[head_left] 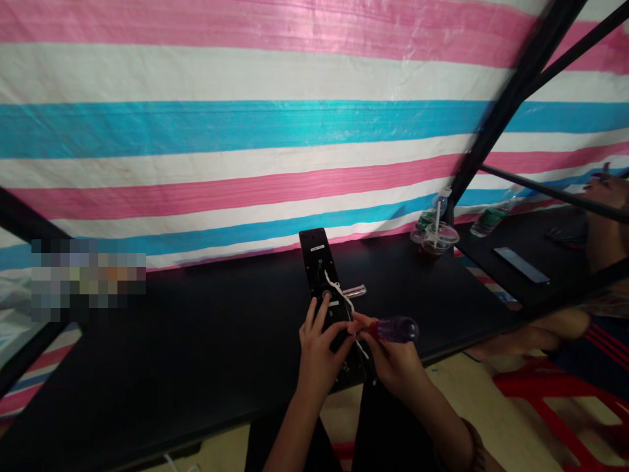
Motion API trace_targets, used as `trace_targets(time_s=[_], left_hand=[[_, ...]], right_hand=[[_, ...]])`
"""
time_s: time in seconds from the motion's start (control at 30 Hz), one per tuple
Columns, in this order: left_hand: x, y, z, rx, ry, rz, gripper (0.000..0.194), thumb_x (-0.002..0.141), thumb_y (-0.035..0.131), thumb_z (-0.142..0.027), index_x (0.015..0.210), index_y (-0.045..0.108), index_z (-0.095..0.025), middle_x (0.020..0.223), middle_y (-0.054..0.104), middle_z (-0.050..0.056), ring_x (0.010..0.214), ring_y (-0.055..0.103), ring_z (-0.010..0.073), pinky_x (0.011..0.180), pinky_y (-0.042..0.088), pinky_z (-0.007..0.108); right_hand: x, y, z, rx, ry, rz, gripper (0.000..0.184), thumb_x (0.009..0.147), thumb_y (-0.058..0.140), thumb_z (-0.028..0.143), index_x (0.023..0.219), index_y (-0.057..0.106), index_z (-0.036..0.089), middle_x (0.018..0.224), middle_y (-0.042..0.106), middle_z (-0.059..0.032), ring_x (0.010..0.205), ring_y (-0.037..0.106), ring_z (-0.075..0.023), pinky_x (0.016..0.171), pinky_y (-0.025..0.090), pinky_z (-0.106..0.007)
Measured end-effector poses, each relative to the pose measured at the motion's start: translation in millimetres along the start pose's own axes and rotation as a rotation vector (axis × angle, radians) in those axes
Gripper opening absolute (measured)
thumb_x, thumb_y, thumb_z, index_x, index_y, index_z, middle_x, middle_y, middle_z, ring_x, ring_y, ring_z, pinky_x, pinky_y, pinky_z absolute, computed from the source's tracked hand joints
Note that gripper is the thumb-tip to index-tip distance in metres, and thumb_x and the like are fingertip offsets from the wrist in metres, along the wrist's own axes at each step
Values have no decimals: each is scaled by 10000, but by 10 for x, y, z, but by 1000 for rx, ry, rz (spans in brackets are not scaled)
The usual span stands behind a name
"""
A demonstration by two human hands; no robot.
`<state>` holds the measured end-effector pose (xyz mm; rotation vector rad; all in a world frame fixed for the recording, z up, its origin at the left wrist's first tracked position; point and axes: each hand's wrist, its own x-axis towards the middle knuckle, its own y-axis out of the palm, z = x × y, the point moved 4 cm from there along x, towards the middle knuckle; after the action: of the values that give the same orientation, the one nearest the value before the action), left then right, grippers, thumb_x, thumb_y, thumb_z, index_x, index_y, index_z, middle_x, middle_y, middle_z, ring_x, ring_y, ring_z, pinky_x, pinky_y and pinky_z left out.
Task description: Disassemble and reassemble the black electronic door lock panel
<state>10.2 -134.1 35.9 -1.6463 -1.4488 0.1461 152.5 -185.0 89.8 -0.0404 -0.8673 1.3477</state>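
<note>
While pinching screwdriver (397, 330) in right hand (396, 367), lower centre, brace black panel (314, 262) with left hand (317, 347) part-spread, grip unclear at thumb.

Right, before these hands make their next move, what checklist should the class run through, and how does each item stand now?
1. Screwdriver in the right hand: ok, its handle sticks out to the right.
2. Left hand on the panel: ok, fingertips rest on it.
3. Screwdriver tip seated: cannot tell, the fingers hide it.
4. White cable clear of the fingers: not ok, it runs right by the right hand's fingertips.
5. Panel's near end fully on the table: cannot tell, it lies right at the front edge.
6. Cup away from the panel: ok, it stands well off to the right.
</note>
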Motion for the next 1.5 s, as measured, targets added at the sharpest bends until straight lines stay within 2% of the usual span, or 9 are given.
trace_targets(time_s=[0.13, 0.23, 0.3, 0.4, 0.53, 0.67, 0.83, 1.23, 1.5], left_hand=[[3, -11, -11, 5, -3, 6, 166, 855, 683, -271, 1010, 739, -292, 1579, 372, 63, 1482, 254, 345, 1055, 396, 569], [8, -23, -23, 17, -14, 16, 172, 853, 686, -277, 1014, 742, -299, 1580, 371, 61, 1477, 266, 350, 1042, 406, 568], [13, -29, -29, 20, -16, 14, 161, 854, 686, -287, 1004, 744, -301, 1579, 372, 61, 1474, 271, 350, 1042, 405, 571], [17, -24, -25, 16, -13, 13, 162, 861, 681, -299, 1011, 740, -304, 1578, 374, 61, 1475, 272, 345, 1047, 403, 573], [8, 0, -7, 3, -2, 5, 189, 868, 673, -317, 1048, 728, -309, 1585, 362, 54, 1488, 241, 340, 1061, 393, 580], [0, 12, 3, 1, -3, 8, 182, 866, 674, -295, 1039, 726, -310, 1592, 348, 49, 1491, 230, 339, 1071, 380, 586], [-6, 6, 5, -10, -21, 28, 163, 862, 676, -277, 1015, 728, -302, 1602, 328, 42, 1496, 216, 335, 1063, 382, 575], [2, 13, 8, -14, -7, 14, 173, 862, 680, -286, 1024, 737, -300, 1599, 333, 58, 1489, 229, 343, 1059, 383, 582], [-4, 29, 14, -53, 31, -40, 141, 890, 645, -293, 943, 775, -295, 1580, 367, 74, 1476, 256, 353, 1055, 382, 592]], right_hand=[[6, 2, 23, 26, 46, -61, 238, 940, 531, 225, 1110, 698, 211, 1051, 747, -92, 988, 724, -204, 882, 593, -318], [-13, 4, -33, 84, 174, -155, 115, 880, 656, 279, 942, 722, 207, 893, 746, -67, 831, 731, -193, 780, 613, -296], [-37, 0, -79, 124, 240, -202, 84, 859, 689, 290, 877, 719, 213, 848, 754, -54, 802, 738, -197, 762, 620, -301], [-45, 1, -85, 141, 187, -144, 139, 903, 614, 254, 973, 731, 226, 974, 778, -67, 928, 747, -221, 855, 613, -352], [-35, -5, -36, 24, 88, -25, 288, 951, 483, 194, 1125, 709, 231, 1104, 759, -85, 1044, 722, -223, 939, 579, -374], [-41, -26, -12, -38, 76, -54, 293, 967, 448, 204, 1096, 712, 217, 1100, 758, -101, 1034, 725, -222, 908, 587, -354], [-68, -24, -18, -15, 70, -73, 270, 974, 452, 220, 1123, 677, 211, 1031, 765, -90, 984, 730, -203, 898, 580, -337], [-86, -66, -58, 46, 135, -89, 234, 980, 462, 221, 1094, 667, 223, 1016, 755, -75, 947, 722, -196, 893, 564, -332], [-53, -142, 25, 249, 205, -230, 181, 977, 511, 264, 1050, 674, 234, 918, 758, -46, 759, 712, -155, 713, 591, -259]])
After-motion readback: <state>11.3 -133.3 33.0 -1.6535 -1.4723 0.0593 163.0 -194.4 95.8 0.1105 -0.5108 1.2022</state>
